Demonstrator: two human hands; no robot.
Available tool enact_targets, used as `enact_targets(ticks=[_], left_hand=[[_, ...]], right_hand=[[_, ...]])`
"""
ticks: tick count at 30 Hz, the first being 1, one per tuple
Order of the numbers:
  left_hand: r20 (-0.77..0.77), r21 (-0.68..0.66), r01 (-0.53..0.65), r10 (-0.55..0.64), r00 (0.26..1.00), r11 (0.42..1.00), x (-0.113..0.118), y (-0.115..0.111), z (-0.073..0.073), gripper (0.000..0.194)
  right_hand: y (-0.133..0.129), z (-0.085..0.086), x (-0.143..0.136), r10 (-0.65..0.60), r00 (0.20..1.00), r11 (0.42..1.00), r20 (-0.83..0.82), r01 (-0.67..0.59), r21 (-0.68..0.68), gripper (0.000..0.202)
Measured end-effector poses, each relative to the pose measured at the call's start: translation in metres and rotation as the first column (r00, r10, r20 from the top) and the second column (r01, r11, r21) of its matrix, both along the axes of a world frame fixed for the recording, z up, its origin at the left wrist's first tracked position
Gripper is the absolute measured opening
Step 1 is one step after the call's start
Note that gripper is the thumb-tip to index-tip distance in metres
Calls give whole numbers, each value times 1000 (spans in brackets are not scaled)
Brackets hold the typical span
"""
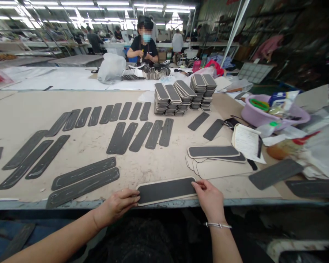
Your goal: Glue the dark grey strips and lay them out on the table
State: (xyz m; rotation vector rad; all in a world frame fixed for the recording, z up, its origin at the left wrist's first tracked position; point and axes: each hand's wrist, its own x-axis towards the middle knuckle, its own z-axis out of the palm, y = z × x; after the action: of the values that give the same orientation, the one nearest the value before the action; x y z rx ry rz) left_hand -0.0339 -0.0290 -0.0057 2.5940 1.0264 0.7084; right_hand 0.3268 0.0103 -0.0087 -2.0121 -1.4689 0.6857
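Note:
A long rounded panel (167,190), dark grey with a cream border, lies at the table's front edge between my two hands. My left hand (120,204) pinches its left end, thumb and fingers together. At the opposite end my right hand (208,195) grips the upper right corner between thumb and fingers. To the left rest two dark strips (84,173) with shiny wet-looking streaks. Beyond my right hand sits a bordered dark panel (212,151) on top of a few cream panels (222,168).
Several streaked dark strips (123,137) are spread over the brown-covered table (79,142). Behind them rise stacks of bordered panels (175,98). On the right are a notebook (246,140), a purple basin (249,114) and a bottle of amber liquid (282,149). Across the table a person (144,47) works.

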Motion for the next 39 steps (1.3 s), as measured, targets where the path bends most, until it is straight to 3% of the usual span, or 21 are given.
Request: enact_targets(ticks=[7,10,13,17,18,20,22,23,25,27,31,33,39], left_hand=[[15,-26,12,-11,1000,1000,2,1,5,24],[15,-53,10,-9,1000,999,1,-1,3,24],[5,-83,12,-12,1000,996,1,-3,3,25],[-3,-83,30,-30,1000,996,2,-4,6,27],[-7,-84,30,-31,999,996,2,-5,6,28],[-17,-90,30,-31,999,995,2,-6,4,29],[-25,-99,27,-30,999,995,1,-6,2,30],[-27,-101,27,-30,999,994,1,-6,1,31],[-29,-97,19,-22,999,995,0,-6,1,31],[-35,-91,6,-9,999,996,1,-6,1,31],[-42,-93,-4,0,999,996,3,-5,4,31],[-32,-96,-16,13,999,995,4,-5,5,31],[52,-157,-124,133,990,980,4,-8,13,25]], right_hand=[[-2,-1,-2,25,999,1000,45,-26,18,30],[-5,-4,-1,62,987,990,146,-80,119,35],[-8,-7,-1,58,961,944,270,-141,298,40],[-17,0,-20,21,924,833,381,-227,504,38],[-22,3,-31,68,912,807,405,-289,515,40],[-34,10,-60,290,845,748,449,-493,444,50],[-45,15,-90,559,685,632,467,-717,294,60],[-48,15,-101,655,611,566,445,-786,248,64],[-51,14,-112,737,555,527,387,-829,186,65],[-48,10,-105,737,577,571,352,-810,134,64],[-32,2,-61,598,701,755,389,-656,22,65],[-24,-1,-43,527,734,819,429,-573,-25,65],[-21,-13,-31,446,722,863,529,-503,-41,67]])
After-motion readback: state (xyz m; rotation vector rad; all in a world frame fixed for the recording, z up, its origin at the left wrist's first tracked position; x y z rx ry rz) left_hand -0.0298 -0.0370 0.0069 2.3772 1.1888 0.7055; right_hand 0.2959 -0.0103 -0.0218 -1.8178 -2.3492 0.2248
